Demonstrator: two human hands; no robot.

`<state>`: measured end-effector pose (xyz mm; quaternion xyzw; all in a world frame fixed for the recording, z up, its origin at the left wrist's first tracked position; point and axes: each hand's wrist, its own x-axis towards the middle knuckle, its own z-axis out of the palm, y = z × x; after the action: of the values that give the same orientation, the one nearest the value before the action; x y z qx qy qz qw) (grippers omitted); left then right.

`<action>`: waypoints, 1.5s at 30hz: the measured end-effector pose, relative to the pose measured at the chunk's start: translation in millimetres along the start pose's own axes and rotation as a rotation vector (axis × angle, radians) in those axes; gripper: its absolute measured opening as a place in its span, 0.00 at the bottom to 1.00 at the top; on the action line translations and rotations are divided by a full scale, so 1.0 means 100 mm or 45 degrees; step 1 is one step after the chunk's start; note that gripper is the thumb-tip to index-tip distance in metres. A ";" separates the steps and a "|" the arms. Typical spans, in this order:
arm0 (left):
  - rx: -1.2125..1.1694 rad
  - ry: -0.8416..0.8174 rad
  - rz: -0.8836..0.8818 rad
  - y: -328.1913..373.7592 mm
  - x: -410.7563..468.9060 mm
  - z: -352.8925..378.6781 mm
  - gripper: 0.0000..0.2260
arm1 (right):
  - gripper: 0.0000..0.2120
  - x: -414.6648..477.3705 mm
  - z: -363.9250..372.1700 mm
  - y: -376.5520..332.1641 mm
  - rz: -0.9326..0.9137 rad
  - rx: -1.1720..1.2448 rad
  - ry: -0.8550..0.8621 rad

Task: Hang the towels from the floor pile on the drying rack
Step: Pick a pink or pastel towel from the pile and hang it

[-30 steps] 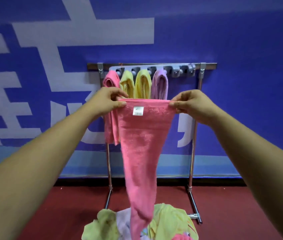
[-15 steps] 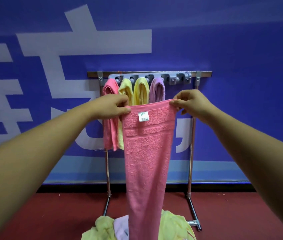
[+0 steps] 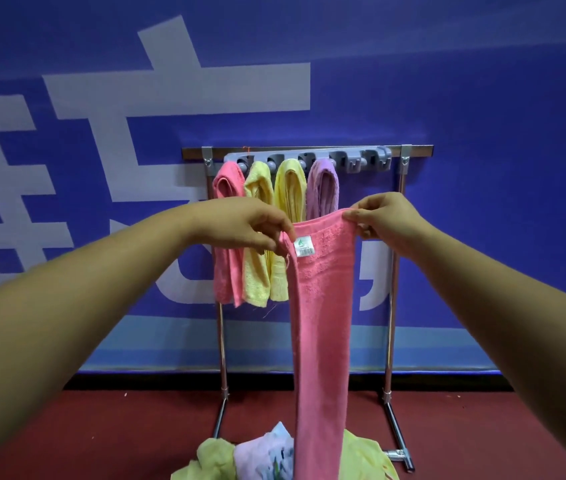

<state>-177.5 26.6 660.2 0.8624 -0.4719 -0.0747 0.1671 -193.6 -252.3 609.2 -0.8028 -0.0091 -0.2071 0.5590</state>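
Head view: you are standing on a dark red floor (image 3: 118, 438), facing a blue wall (image 3: 482, 98) that is carrying large white lettering, with a pale blue band running along its foot. A metal drying rack (image 3: 392, 306) is standing against that wall, and a grey strip of hooks (image 3: 343, 160) is running under its top bar. Four towels are already hanging from the left-hand hooks: a folded pink towel (image 3: 227, 183), two yellow towels (image 3: 259, 183) (image 3: 290, 183) and a purple towel (image 3: 323, 190).

You are holding a long pink towel (image 3: 321, 323) up in front of the rack, between yourself and the hung row. Its long axis is running straight up and down. The short top edge is lying nearly level, rising slightly toward your right, and the length is dropping to the floor pile (image 3: 219, 459) of yellow and pale towels, where its lower end is passing out of the bottom of the frame. A small white label (image 3: 304, 246) is facing you just below the top edge, near the left corner.

Your left hand (image 3: 240, 225) is pinching the top left corner, thumb and curled fingers (image 3: 274, 233) closing together on the cloth. Your right hand (image 3: 385, 216) is pinching the top right corner the same way, fingertips (image 3: 361, 214) clamping on the hem. Both arms are reaching forward, and the hands are sitting apart at the towel's two upper corners.
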 end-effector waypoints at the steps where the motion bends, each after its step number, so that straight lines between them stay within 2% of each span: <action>1: 0.058 0.049 0.006 0.01 -0.01 -0.01 0.11 | 0.07 0.00 0.01 0.01 0.011 0.021 -0.014; 5: -0.009 0.130 0.046 0.04 -0.02 0.00 0.08 | 0.07 0.01 0.06 0.09 0.053 0.028 -0.039; 8: 0.074 0.214 0.102 0.03 0.02 0.00 0.05 | 0.07 0.03 0.12 0.12 0.058 0.056 -0.041; 13: 0.047 0.341 0.211 0.08 0.07 0.02 0.03 | 0.04 0.05 0.22 0.00 0.034 0.287 -0.146; 15: 0.066 0.398 0.181 0.09 0.09 0.04 0.05 | 0.02 0.04 0.25 -0.10 0.031 0.413 -0.236; 18: -0.024 0.484 0.074 0.06 0.11 0.06 0.07 | 0.05 -0.03 0.31 -0.24 -0.015 0.494 -0.317; 22: -0.031 0.652 0.005 0.00 0.16 0.11 0.08 | 0.06 -0.13 0.40 -0.34 -0.155 0.389 -0.263; 24: -0.051 0.687 -0.021 -0.02 0.17 0.14 0.09 | 0.04 -0.17 0.45 -0.37 -0.189 0.313 -0.274; 30: -0.212 0.759 -0.023 -0.04 0.16 0.16 0.08 | 0.11 -0.24 0.51 -0.42 -0.140 0.354 -0.441; 33: -0.267 0.734 -0.040 -0.03 0.15 0.15 0.07 | 0.11 -0.25 0.53 -0.38 -0.228 0.202 -0.415; 38: -0.289 0.711 -0.035 0.01 0.11 0.16 0.09 | 0.11 -0.29 0.54 -0.39 -0.261 0.218 -0.353; 41: -0.169 0.544 -0.054 -0.03 0.08 0.15 0.13 | 0.10 -0.29 0.52 -0.37 -0.273 0.209 -0.330; 45: 0.002 0.338 -0.194 -0.13 0.03 0.09 0.08 | 0.08 -0.28 0.46 -0.30 -0.261 0.110 -0.273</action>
<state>-168.2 28.3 646.8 0.8981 -0.3790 0.0278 0.2212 -211.8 -193.3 613.3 -0.7905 -0.1596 -0.1755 0.5646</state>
